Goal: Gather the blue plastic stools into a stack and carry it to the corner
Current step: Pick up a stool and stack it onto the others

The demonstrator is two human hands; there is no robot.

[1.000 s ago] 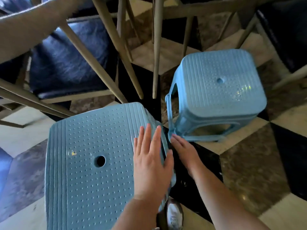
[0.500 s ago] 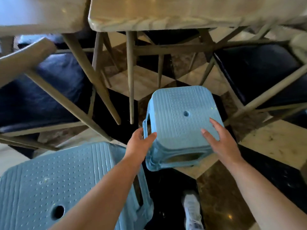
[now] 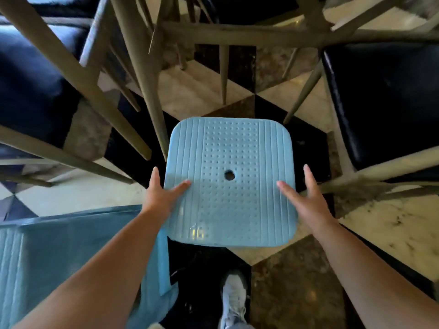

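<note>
Blue stool (image 3: 231,186), both hands gripping

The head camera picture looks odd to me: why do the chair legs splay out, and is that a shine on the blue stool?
Head view: the wide lens bends the chair legs outward toward the edges; the stool seat shows a small glare patch near its front edge; the right-hand chair frame is smeared by motion blur.

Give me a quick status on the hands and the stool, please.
Left hand and right hand grip the blue stool by its sides. Stool stack at left. Chair legs crowd ahead.
</note>
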